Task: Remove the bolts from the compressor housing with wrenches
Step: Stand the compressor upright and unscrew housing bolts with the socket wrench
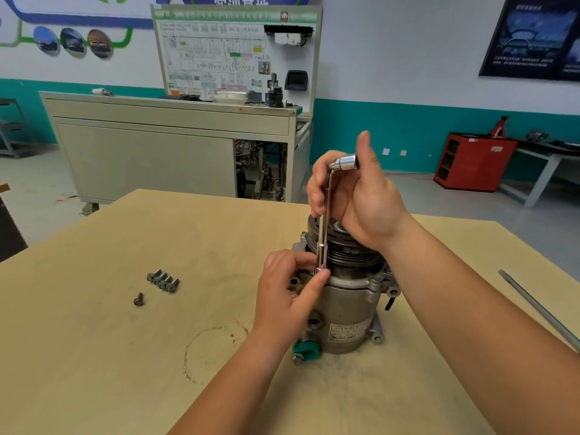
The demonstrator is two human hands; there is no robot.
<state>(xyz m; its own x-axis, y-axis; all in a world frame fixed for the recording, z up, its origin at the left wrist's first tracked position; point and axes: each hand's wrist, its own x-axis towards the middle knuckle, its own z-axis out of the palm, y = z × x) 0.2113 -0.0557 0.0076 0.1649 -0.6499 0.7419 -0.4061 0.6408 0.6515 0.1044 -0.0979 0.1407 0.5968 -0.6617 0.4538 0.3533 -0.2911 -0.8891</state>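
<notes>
Compressor housing (342, 304) upright, table (94, 356) centre-right | right hand (354, 196) grips L-wrench (326, 211) top | left hand (288, 287) pinches socket end on flange bolt | keep shaft vertical, seated, while turning | removed bolts (162, 280) lie left

Right hand (354, 199) grips the wrench (324, 215) near its top, thumb toward 12 o'clock; left hand (290, 287), at 7 o'clock from it, pinches the lower end.

Reads "HV" on the wiring-diagram board (235, 51); blurs past reading on the compressor label (346, 333) and wall poster (533, 36).
</notes>
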